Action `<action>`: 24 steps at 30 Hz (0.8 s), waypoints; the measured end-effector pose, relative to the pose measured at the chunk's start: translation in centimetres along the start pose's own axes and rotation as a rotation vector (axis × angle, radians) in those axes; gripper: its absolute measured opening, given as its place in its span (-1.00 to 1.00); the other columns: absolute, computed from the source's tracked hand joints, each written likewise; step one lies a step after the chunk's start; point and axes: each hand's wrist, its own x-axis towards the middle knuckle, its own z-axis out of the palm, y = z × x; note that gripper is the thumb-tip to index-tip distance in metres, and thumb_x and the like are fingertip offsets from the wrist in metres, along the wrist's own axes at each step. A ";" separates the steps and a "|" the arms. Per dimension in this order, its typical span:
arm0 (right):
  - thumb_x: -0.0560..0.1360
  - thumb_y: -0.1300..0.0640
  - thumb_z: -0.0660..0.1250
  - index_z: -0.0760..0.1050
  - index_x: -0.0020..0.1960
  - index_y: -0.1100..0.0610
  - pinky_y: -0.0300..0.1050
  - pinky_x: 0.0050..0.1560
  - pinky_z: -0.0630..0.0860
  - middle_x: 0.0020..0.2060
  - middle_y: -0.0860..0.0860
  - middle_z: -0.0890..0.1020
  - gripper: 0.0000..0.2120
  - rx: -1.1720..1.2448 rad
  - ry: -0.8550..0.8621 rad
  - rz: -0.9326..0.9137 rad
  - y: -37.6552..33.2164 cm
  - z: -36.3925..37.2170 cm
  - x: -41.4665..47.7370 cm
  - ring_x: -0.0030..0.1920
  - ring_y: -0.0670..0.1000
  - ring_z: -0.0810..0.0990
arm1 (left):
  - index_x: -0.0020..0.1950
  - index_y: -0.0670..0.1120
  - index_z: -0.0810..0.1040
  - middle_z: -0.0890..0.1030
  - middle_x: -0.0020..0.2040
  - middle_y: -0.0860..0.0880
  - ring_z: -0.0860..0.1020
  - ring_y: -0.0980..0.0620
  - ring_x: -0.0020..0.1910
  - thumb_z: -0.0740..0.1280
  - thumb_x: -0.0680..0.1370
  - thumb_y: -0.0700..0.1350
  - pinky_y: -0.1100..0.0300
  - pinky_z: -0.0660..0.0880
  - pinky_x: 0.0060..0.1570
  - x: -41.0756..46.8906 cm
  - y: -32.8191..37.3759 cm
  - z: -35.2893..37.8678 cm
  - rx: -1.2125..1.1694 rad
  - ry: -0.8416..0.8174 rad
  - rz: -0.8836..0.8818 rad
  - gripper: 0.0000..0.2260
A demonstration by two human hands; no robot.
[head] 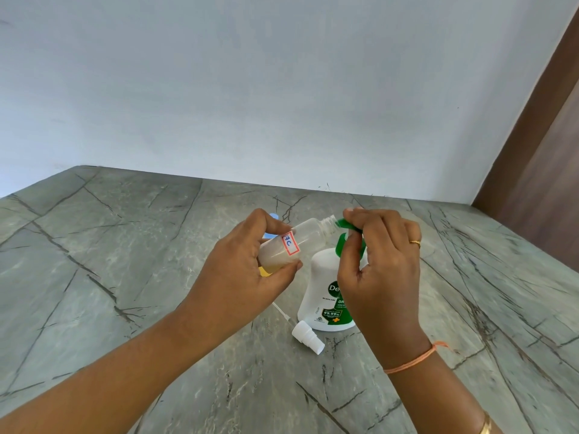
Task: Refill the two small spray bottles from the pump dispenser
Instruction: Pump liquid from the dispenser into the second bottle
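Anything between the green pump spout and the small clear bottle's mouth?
Nothing visible. The small clear plastic bottle has its open neck right at the green pump spout; the white spray cap lies on the grey counter.

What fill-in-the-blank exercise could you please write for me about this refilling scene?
1. The left hand holds the small bottle, whose sticker has a ____ border.
2. The right hand grips the ____ pump head of the dispenser.
3. The white spray cap lies on the ____, near the dispenser's base.
Missing words: red; green; table.
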 end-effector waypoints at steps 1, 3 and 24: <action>0.43 0.35 0.24 0.56 -0.02 0.25 -0.31 0.02 0.19 -0.14 0.09 0.59 -0.81 -0.004 -0.010 0.005 0.0 -0.1 0.1 -0.15 0.09 0.52 | 0.01 0.13 0.40 0.57 0.08 0.13 0.60 0.13 -0.12 0.48 0.38 -0.04 0.19 0.59 -0.19 -0.1 0.0 0.0 -0.007 0.002 0.001 -0.67; 0.44 0.33 0.22 0.56 -0.02 0.24 -0.32 0.02 0.18 -0.14 0.09 0.59 -0.82 -0.019 -0.023 0.003 0.0 -0.4 0.3 -0.15 0.07 0.50 | 0.00 0.14 0.41 0.58 0.07 0.13 0.60 0.12 -0.11 0.48 0.38 -0.04 0.09 0.59 -0.19 -0.2 -0.1 0.1 -0.022 0.003 0.000 -0.69; 0.43 0.32 0.18 0.57 -0.06 0.30 -0.18 -0.02 0.30 -0.16 0.15 0.60 -0.79 -0.038 -0.003 -0.032 0.0 0.1 0.3 -0.15 0.18 0.55 | -0.04 0.20 0.36 0.55 0.13 0.12 0.60 0.14 -0.13 0.48 0.37 -0.03 0.28 0.57 -0.19 0.0 0.0 0.0 0.003 0.006 -0.018 -0.66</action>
